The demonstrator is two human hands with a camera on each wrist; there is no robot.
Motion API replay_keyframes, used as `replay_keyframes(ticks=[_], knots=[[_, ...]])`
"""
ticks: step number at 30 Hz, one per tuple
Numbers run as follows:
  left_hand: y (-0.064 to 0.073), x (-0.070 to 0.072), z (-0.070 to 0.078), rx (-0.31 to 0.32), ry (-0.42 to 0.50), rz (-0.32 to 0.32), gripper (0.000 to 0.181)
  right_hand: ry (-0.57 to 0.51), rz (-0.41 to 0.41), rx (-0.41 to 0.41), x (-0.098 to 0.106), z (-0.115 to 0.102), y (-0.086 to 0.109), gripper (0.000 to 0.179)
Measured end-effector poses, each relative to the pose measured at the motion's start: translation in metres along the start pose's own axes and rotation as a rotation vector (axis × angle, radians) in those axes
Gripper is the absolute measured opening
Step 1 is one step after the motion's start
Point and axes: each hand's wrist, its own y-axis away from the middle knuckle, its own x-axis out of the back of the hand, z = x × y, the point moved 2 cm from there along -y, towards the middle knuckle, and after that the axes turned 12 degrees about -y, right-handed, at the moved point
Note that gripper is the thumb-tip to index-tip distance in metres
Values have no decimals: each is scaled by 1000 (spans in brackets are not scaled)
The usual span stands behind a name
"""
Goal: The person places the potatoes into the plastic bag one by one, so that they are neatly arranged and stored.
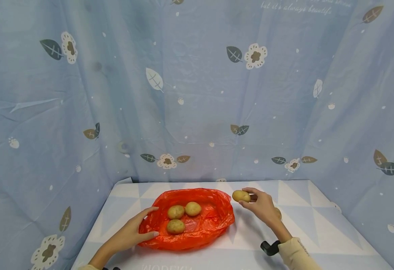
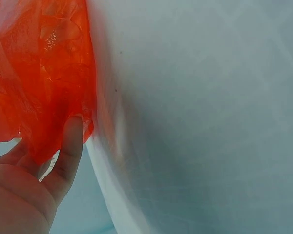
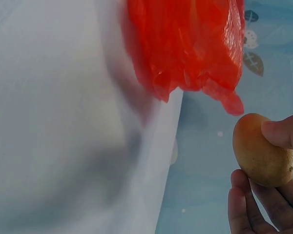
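A red plastic bag (image 1: 214, 228) stands with its mouth spread wide on the table, and three potatoes (image 1: 175, 227) lie inside it. At the bag's left end, my left hand (image 1: 128, 233) holds the rim between fingers and thumb; the left wrist view shows the thumb against the red plastic (image 2: 49, 73). Just beyond the bag's right end, my right hand (image 1: 263, 207) grips a potato (image 1: 241, 195) above the table. In the right wrist view, thumb and fingers pinch this potato (image 3: 261, 151), apart from the bag (image 3: 190, 44).
Another potato (image 1: 278, 213) rests on the table behind my right hand, partly hidden by it. The table (image 1: 318, 225) has a pale triangle-patterned cover. Blue curtains (image 1: 200, 93) printed with leaves and flowers enclose the back and sides.
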Motion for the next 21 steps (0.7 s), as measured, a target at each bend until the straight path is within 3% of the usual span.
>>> replay_keyframes(ticks=[21], knots=[[0,-1,-1,-2,-2,5,82,-62,-84,37,-24,-22,8,46]])
